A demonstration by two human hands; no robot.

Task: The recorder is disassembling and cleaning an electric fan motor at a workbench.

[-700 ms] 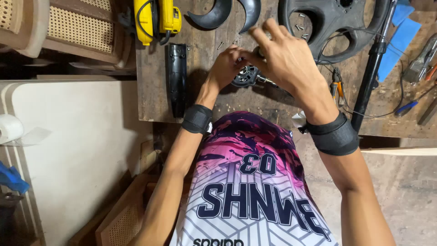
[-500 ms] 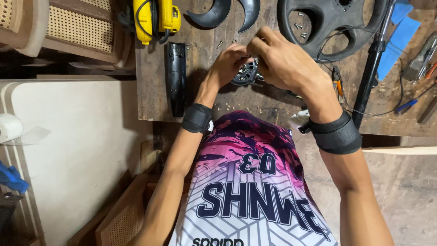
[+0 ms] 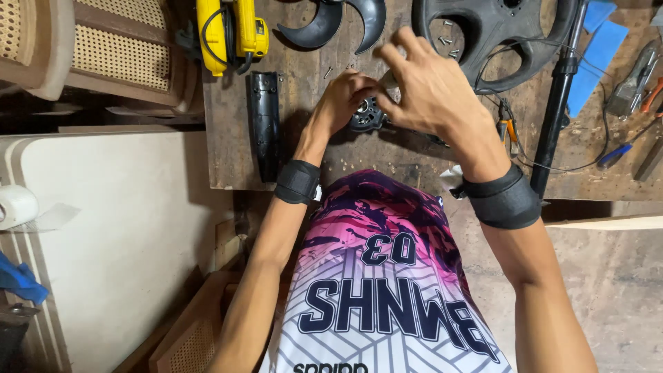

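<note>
**Both hands on a small round part at the middle of the bench**

At upper centre of the frame the left hand (image 3: 349,97) is clenched around a small dark round part (image 3: 364,116), pinning it to the wooden surface (image 3: 318,155). The right hand (image 3: 431,93) hovers just above it with its fingers (image 3: 395,55) spread and curled, grasping nothing that I can make out (its palm hides what lies under it).

Loose screws (image 3: 449,41) lie in the opening of the black steering-wheel frame (image 3: 497,34) at upper right, and thin wires (image 3: 587,162) trail past the black tube (image 3: 556,103) and orange-handled pliers (image 3: 510,128). I'd judge the right forearm could snag those wires or brush the screws away, since it crosses right over them. The part could also skid if the left grip slackens on the dusty wood.

Compared with the frame half a second back, the right hand has lifted and opened wider; then its fingers were bunched down on the part. The left hand and the part sit where they did.
</note>
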